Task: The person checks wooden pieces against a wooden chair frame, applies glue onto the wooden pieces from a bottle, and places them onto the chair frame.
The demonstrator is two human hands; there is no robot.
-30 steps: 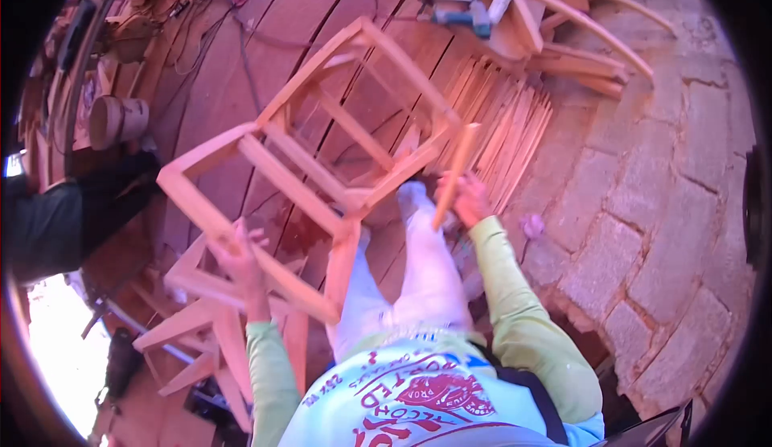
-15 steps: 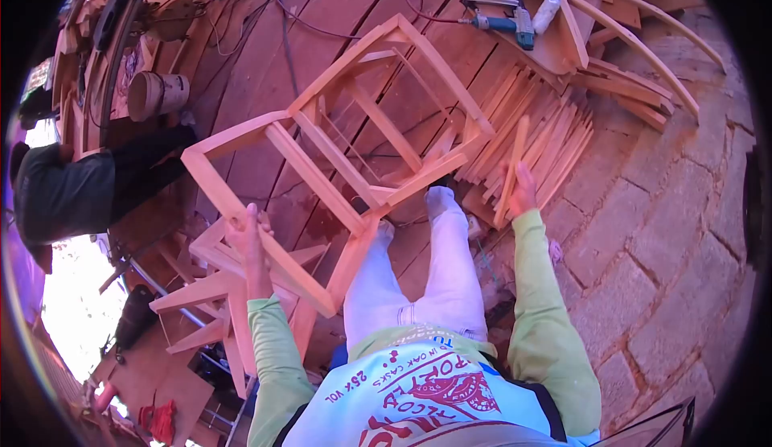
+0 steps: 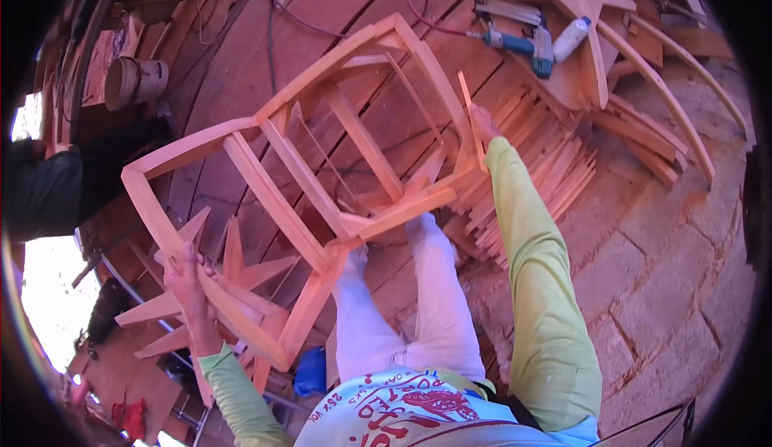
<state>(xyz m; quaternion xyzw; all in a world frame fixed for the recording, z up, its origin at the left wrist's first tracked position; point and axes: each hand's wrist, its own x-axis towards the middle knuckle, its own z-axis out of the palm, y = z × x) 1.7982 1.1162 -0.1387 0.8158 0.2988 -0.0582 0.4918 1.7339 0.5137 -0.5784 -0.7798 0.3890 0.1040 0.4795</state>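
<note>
A wooden chair frame point(image 3: 277, 201) of pale bars lies tilted in front of my legs. My left hand point(image 3: 190, 286) is wrapped around the near left bar of that frame. In my right hand point(image 3: 482, 127) is a thin wooden strip point(image 3: 464, 93), which lies along the frame's right-hand bar; whether the two touch I cannot tell. Below and right of this hand a pile of similar strips point(image 3: 559, 161) spreads over the floor, partly covered by my sleeve. Star-shaped wooden pieces point(image 3: 233, 258) stand behind and beneath my left hand.
A teal nail gun point(image 3: 515, 43) with a red hose lies at the upper right beside a white bottle point(image 3: 572, 38). Curved wooden pieces point(image 3: 663, 93) rest farther right. Leftward are a bucket point(image 3: 137, 82) and another person's dark clothing point(image 3: 40, 193). A blue object point(image 3: 310, 371) sits near my legs.
My right hand has carried the strip up and left from above the pile to the frame's right side. The frame has shifted left and down in view, with my left hand still on it.
</note>
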